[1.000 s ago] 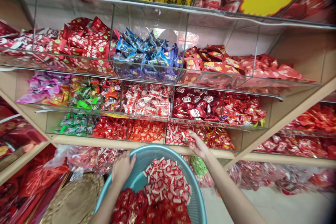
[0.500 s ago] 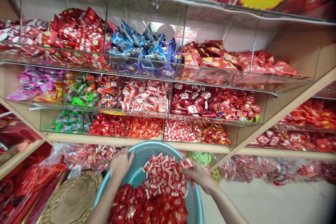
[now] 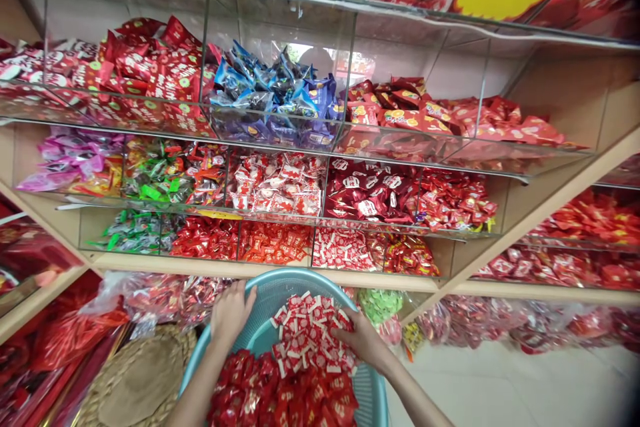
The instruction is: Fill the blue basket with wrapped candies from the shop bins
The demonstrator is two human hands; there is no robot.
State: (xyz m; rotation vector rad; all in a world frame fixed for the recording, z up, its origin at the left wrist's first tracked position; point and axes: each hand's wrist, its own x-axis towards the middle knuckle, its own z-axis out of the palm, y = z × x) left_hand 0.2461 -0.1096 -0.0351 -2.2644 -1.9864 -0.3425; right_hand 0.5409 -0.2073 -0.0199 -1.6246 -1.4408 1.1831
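Observation:
A round teal plastic basket (image 3: 280, 282) sits in front of me, holding a heap of small red-and-white wrapped sweets (image 3: 310, 330) and a heap of glossy red packets (image 3: 283, 393). My left hand (image 3: 231, 312) grips the basket's far rim. My right hand (image 3: 363, 340) presses into the right side of the red-and-white heap, its fingers among the wrappers. I cannot tell whether it holds any sweets. Part of the basket's near side is hidden below the bottom of the view.
Above the basket, clear acrylic bins (image 3: 280, 213) on pale wooden shelves (image 3: 250, 267) hold sorted wrapped sweets. A matching bin of red-and-white sweets (image 3: 343, 248) is just above my right hand. A round woven straw mat (image 3: 140, 380) lies at lower left, and a tiled floor (image 3: 500, 380) shows at lower right.
My right hand has come down from the shelf bin of red-and-white sweets to the heap in the basket. My left hand has stayed at the rim.

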